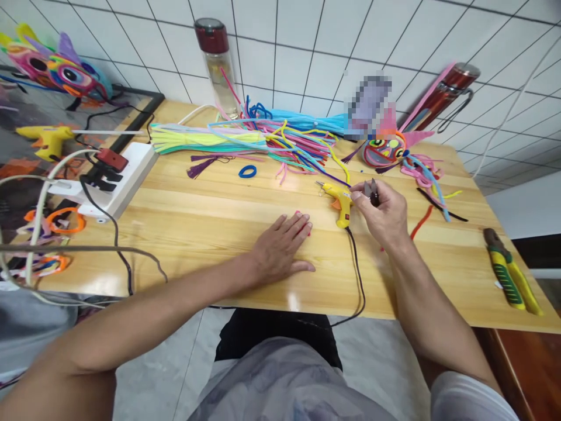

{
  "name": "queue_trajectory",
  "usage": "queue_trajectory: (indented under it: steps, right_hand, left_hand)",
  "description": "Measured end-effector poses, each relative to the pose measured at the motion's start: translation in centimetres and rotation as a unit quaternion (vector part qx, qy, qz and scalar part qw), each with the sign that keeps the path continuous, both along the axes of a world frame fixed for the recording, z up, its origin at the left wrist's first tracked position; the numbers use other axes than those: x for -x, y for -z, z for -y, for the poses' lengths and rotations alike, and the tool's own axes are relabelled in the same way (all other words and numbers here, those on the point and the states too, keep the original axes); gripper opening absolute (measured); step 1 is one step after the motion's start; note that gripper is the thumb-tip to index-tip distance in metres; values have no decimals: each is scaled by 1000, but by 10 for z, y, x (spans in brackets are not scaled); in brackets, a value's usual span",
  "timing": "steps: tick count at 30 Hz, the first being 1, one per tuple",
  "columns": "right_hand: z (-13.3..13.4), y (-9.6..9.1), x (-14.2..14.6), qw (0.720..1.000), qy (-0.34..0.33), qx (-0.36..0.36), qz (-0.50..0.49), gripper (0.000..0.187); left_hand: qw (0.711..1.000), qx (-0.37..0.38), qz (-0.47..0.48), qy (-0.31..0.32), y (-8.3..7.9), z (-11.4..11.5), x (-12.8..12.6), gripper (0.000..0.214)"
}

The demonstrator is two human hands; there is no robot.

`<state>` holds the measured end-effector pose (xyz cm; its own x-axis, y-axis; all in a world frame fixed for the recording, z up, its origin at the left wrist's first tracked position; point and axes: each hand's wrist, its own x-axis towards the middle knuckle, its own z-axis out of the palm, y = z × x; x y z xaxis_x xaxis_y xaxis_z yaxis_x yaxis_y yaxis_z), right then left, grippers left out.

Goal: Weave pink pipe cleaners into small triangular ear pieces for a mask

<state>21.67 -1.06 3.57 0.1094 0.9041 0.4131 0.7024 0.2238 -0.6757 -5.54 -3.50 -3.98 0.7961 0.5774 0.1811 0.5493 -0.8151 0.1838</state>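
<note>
My left hand (283, 248) lies flat on the wooden table, fingers stretched out. Beneath its fingers a small pink-red piece (309, 227) peeks out, mostly covered. My right hand (385, 213) is closed around a small dark tool (371, 192) that looks like snips; most of it is hidden by the fingers. Just left of that hand, a yellow hot glue gun (343, 204) rests on the table with its nozzle toward the upper left. Farther back sits a blue coiled ring (248, 171).
Bundles of pipe cleaners (210, 140) line the wall beside a glass bottle (219, 70). A fish-like craft figure (381, 152) and red flask (442, 96) stand back right. Pliers (508, 275) lie right. A power strip (120, 181) and second glue gun (48, 142) are left.
</note>
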Motion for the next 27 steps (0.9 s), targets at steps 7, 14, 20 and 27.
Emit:
queue_trajectory:
  steps: [7,14,20,27]
  right_hand:
    - [-2,5,0,1000,17,12,21,15]
    - [-4,8,-3,999,29,18,35,12]
    - [-3,7,1,999,7,42,11,12]
    - [-4,8,4,999,12,35,17,11]
  left_hand:
    - [996,-29,74,-37,-13,-2,5,109]
    - [998,-12,33,-51,-13,-7,-2,105]
    - [998,22,-15,-65,-11,-1,-6,106]
    - [991,68,84,-79,-12,-7,0,107]
